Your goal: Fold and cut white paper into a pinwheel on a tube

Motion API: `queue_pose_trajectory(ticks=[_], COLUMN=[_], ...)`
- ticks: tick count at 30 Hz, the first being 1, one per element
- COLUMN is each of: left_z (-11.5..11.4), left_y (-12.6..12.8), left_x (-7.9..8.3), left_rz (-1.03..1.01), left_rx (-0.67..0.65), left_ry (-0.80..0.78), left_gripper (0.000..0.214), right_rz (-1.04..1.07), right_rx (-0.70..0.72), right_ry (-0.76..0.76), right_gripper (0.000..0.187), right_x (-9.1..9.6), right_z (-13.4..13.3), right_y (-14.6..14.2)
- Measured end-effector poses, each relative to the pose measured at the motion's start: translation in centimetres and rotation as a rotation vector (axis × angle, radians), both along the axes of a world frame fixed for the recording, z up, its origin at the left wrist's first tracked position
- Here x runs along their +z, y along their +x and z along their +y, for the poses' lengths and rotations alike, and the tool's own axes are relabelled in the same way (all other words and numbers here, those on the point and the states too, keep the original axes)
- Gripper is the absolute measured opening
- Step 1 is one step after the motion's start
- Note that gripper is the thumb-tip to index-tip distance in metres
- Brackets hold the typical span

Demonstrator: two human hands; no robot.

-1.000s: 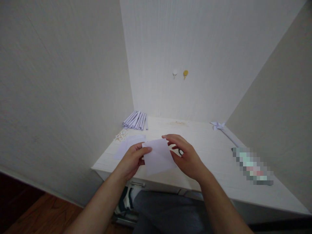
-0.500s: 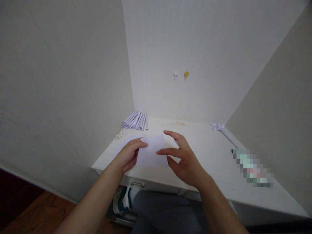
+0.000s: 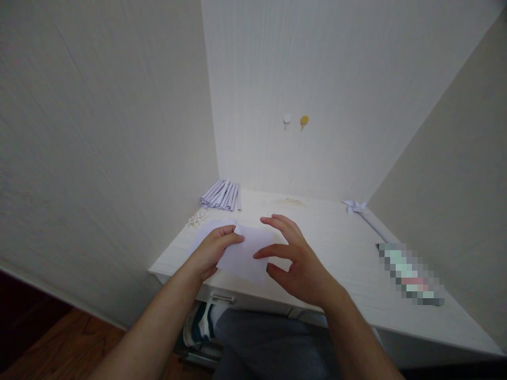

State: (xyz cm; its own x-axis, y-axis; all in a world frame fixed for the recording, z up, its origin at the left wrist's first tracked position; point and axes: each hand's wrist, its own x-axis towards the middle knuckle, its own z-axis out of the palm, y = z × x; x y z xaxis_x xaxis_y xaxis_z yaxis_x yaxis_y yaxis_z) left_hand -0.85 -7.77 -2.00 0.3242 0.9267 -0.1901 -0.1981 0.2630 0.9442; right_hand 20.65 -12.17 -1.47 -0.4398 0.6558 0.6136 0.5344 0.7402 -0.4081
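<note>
A small white sheet of paper (image 3: 245,256) lies low over the front of the white desk (image 3: 340,248). My left hand (image 3: 212,250) pinches the sheet's left upper corner between thumb and fingers. My right hand (image 3: 295,258) hovers at the sheet's right edge with its fingers spread and curved, fingertips touching or just above the paper. More white paper (image 3: 206,232) lies flat on the desk under and left of the held sheet.
A bundle of rolled white paper sticks (image 3: 222,195) lies at the desk's back left, with small pale bits (image 3: 197,219) in front of it. A folded paper shape (image 3: 354,205) and long roll lie at the right. Two hooks (image 3: 295,121) are on the back wall.
The sheet has come down from a raised, tilted hold to nearly flat on the desk. My right hand let go of it and opened its fingers over the right edge.
</note>
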Motion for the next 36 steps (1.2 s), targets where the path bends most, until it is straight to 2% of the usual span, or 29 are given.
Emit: queue_pose_trajectory(ticks=[10, 15, 21, 27, 30, 36], left_z=[0.2, 0.1, 0.2, 0.5, 0.6, 0.1], left_y=[0.1, 0.3, 0.2, -0.2, -0.2, -0.1], left_x=[-0.3, -0.3, -0.6, -0.1, 0.3, 0.7], left_rz=[-0.037, -0.019, 0.163, 0.361, 0.437, 0.377], left_rx=[-0.001, 0.009, 0.037, -0.128, -0.154, -0.175], left_ry=[-0.014, -0.006, 0.116, 0.298, 0.361, 0.346], left_gripper=[0.036, 0.035, 0.035, 0.032, 0.031, 0.03], right_rz=[-0.002, 0.029, 0.041, 0.158, 0.215, 0.231], right_rx=[0.009, -0.009, -0.004, 0.107, 0.15, 0.19], right_ry=[-0.009, -0.013, -0.026, -0.091, -0.174, -0.291], right_gripper=[0.04, 0.024, 0.016, 0.011, 0.008, 0.007], right_x=[-0.4, -0.8, -0.7, 0.3, 0.8, 0.8], right_z=[0.1, 0.3, 0.4, 0.1, -0.1, -0.5], right_y=[-0.1, -0.2, -0.1, -0.5, -0.7, -0.6])
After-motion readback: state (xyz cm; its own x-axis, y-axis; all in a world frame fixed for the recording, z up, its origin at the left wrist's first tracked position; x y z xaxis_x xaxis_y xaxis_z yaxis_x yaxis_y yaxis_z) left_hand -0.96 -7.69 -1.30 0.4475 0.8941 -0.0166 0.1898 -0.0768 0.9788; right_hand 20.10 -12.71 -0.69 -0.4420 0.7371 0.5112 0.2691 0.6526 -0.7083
